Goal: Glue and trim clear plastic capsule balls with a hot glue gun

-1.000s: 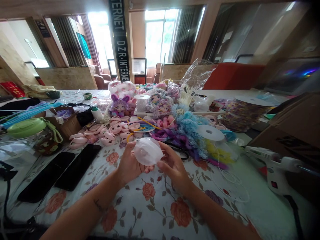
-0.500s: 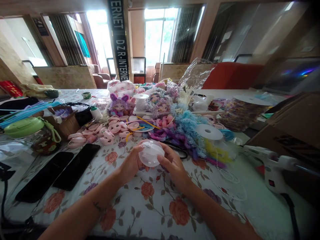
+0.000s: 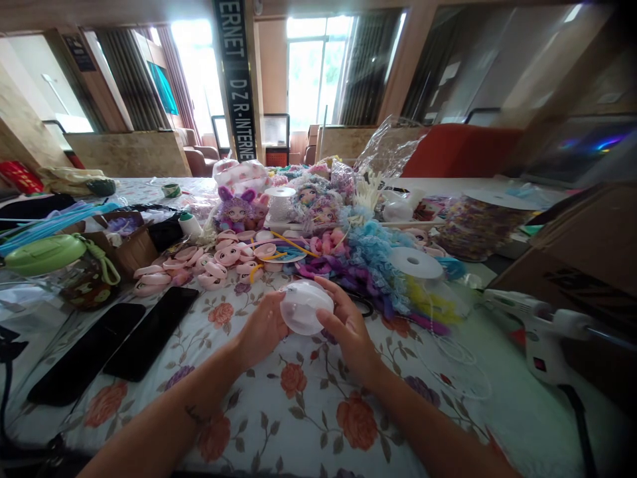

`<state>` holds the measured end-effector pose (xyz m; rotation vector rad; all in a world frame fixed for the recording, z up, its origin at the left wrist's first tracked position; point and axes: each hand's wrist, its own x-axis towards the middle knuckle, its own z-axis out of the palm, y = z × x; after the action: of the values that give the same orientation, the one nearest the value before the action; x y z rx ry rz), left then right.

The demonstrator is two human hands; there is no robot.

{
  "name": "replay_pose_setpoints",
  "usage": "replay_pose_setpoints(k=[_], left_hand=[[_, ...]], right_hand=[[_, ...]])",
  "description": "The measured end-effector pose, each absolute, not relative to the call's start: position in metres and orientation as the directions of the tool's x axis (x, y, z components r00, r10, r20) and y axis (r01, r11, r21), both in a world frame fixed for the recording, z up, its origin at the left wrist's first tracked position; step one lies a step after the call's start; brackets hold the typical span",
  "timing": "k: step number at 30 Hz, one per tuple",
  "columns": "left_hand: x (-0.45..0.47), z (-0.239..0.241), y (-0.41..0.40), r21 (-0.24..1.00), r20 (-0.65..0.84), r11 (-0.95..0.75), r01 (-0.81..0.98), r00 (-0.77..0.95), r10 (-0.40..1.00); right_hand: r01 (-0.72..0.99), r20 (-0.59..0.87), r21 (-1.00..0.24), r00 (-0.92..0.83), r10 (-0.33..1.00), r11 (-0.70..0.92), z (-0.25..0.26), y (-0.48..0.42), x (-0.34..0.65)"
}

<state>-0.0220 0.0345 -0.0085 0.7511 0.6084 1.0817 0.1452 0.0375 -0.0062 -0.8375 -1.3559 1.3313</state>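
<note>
At the far left stood a bottle with a green lid point(image 3: 47, 254). Two black smartphones point(image 3: 152, 335) lay side by side on the floral tablecloth point(image 3: 298, 451). Pale pink doll-face parts point(image 3: 216, 269) were piled beyond them. On the pillar behind, a black banner point(image 3: 237, 79) carried white lettering, legible as "ERNET" and "D·Z R-INTERNE", cut off at both ends.

The left hand point(image 3: 261, 326) was curved against the left side of a translucent white plastic sphere point(image 3: 304, 309), which was held above the tablecloth. The right hand point(image 3: 351, 335) gripped its right side, thumb over the near face and fingers at the upper edge. One second earlier, this thumb sat at the sphere's lower right edge, and fingertips showed beneath the sphere.

To the right lay blue ruffled trim point(image 3: 375, 259), a white spool point(image 3: 415, 263) and a white glue gun point(image 3: 542, 345). Dark print on the cardboard box point(image 3: 547, 262) was unreadable.
</note>
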Motion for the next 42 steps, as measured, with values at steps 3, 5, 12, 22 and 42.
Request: replay_pose_setpoints(k=[3, 5, 12, 22, 42], left_hand=[[-0.020, -0.004, 0.034, 0.818, -0.119, 0.272, -0.506, 0.314, 0.942], [-0.020, -0.003, 0.034, 0.858, -0.111, 0.237, -0.456, 0.285, 0.952], [-0.022, -0.005, 0.036, 0.948, 0.041, 0.001, -0.319, 0.125, 0.991], [-0.026, 0.000, 0.032, 0.955, 0.298, -0.296, -0.036, 0.110, 0.948], [-0.025, 0.002, 0.031, 0.921, 0.369, -0.337, -0.193, 0.162, 0.915]], right_hand=[[-0.190, 0.169, -0.973, -0.205, 0.964, 0.131, -0.004, 0.038, 0.146], [-0.177, 0.161, -0.976, -0.169, 0.972, 0.130, -0.004, 0.040, 0.147], [-0.151, 0.107, -0.985, -0.120, 0.987, 0.089, -0.011, 0.050, 0.151], [-0.030, 0.036, -0.999, -0.198, 0.980, 0.031, -0.006, 0.044, 0.149], [0.305, 0.518, -0.779, -0.181, 0.836, 0.548, -0.021, 0.043, 0.152]])
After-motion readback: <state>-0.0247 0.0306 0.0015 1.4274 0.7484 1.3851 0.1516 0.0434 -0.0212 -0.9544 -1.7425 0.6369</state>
